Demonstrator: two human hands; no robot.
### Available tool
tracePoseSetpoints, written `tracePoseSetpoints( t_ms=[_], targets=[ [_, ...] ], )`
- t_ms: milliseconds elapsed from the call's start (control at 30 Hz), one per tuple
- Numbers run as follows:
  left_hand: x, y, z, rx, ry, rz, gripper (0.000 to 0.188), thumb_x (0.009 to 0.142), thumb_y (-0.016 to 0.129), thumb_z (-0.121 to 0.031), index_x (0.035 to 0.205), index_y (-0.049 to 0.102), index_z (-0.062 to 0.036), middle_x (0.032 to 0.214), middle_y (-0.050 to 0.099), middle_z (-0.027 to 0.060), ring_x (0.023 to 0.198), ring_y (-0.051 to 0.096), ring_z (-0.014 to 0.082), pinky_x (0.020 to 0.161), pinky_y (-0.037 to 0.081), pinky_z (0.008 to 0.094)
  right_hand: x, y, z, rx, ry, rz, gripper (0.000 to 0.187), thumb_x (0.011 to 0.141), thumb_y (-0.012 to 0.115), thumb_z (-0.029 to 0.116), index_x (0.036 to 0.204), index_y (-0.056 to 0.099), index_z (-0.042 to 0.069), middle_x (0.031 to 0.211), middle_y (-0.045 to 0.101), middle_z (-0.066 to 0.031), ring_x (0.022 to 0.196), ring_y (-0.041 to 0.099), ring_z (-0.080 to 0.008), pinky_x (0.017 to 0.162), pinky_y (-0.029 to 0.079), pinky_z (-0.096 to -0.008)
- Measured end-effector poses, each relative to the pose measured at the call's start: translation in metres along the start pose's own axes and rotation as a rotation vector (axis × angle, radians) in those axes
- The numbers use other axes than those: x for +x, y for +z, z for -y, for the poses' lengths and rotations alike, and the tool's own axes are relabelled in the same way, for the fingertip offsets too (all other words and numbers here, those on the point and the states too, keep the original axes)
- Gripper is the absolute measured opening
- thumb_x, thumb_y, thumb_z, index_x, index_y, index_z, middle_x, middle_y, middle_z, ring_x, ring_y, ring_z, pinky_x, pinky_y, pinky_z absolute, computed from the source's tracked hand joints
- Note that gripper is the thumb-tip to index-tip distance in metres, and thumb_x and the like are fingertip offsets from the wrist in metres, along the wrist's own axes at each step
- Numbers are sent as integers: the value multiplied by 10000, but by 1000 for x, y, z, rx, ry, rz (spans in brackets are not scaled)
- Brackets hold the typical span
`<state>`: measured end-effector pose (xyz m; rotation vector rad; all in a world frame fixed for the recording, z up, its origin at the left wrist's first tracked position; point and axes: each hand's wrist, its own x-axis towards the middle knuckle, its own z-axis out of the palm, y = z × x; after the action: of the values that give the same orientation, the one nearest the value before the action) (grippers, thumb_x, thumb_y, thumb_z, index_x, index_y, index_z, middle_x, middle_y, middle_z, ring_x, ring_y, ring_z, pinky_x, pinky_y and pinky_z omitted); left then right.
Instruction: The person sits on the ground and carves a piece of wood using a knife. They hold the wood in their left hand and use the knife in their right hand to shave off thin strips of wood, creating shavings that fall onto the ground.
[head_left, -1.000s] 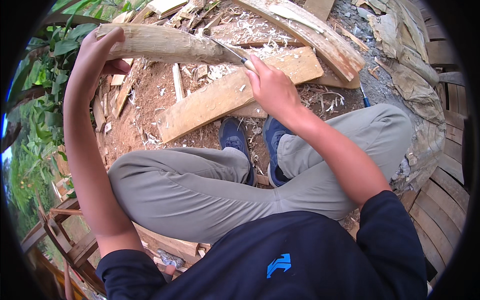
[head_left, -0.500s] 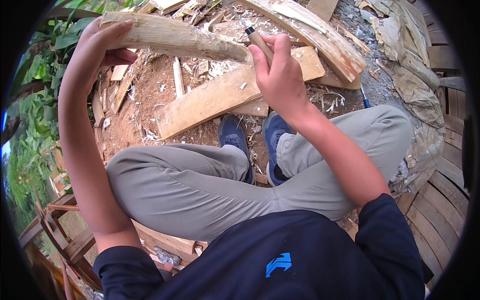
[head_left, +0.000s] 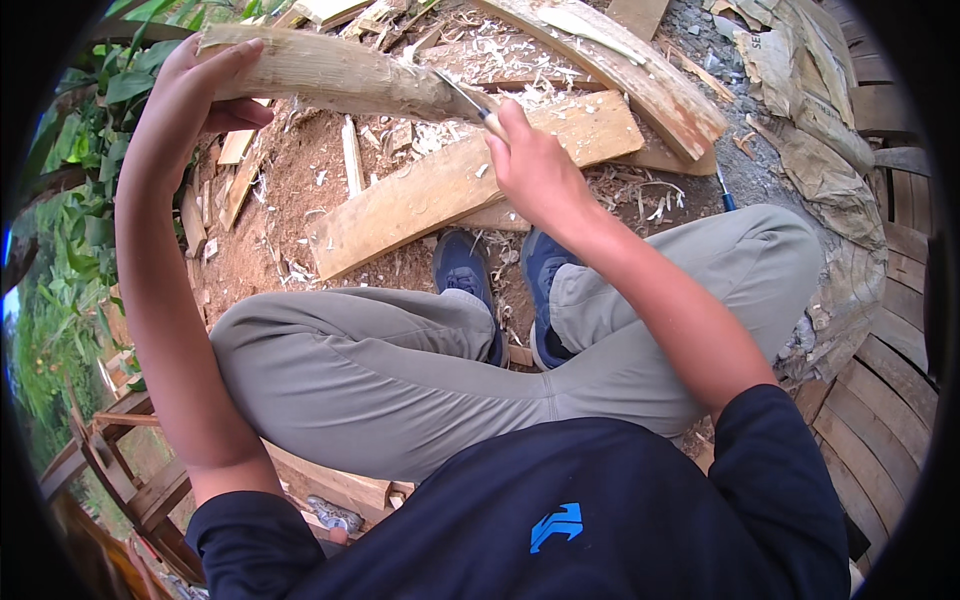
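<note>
On a dirt yard littered with planks (head_left: 470, 185) and pale shavings (head_left: 520, 95), the left hand (head_left: 190, 100) wraps the far-left end of a rough wooden stick (head_left: 330, 75) held aloft; the right hand (head_left: 535, 165) is clenched on a knife (head_left: 465, 98), blade against the stick, which looks mostly unpeeled.

Rough pale wood stick (head_left: 330, 72), metal blade (head_left: 460, 95)

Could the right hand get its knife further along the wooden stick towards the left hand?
Probably yes: the right hand holds the knife against the wooden stick, whose surface up to the left hand shows bare.
</note>
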<state>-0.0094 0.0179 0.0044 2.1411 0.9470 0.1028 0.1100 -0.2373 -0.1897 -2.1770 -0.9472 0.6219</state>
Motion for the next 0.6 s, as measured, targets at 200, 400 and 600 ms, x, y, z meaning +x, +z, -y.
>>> tracePoseSetpoints(
  t_ms=[200, 400, 600],
  targets=[
    [-1, -11, 4, 17, -32, -16, 546, 928, 680, -398, 1268, 558, 10, 1017, 677, 119, 678, 661, 138, 702, 609, 293, -5, -11, 22, 212, -256, -285, 209, 1044, 502, 212, 1128, 406, 47, 770, 665, -281, 756, 678, -494, 676, 521, -597],
    [8, 1, 9, -36, -22, 5, 536, 923, 681, -402, 1255, 565, 2, 996, 673, 113, 676, 660, 131, 687, 610, 284, 2, -6, -1, -59, -51, -27, 202, 1032, 509, 182, 1133, 436, 22, 729, 655, -253, 740, 688, -461, 667, 525, -572],
    [-2, -2, 0, -27, -1, -30, 527, 928, 676, -402, 1255, 568, -3, 989, 675, 110, 648, 669, 140, 678, 614, 298, -3, -10, 18, 216, -383, -453, 180, 1032, 507, 180, 1112, 457, 27, 816, 678, -259, 744, 690, -459, 633, 530, -575]
  ],
)
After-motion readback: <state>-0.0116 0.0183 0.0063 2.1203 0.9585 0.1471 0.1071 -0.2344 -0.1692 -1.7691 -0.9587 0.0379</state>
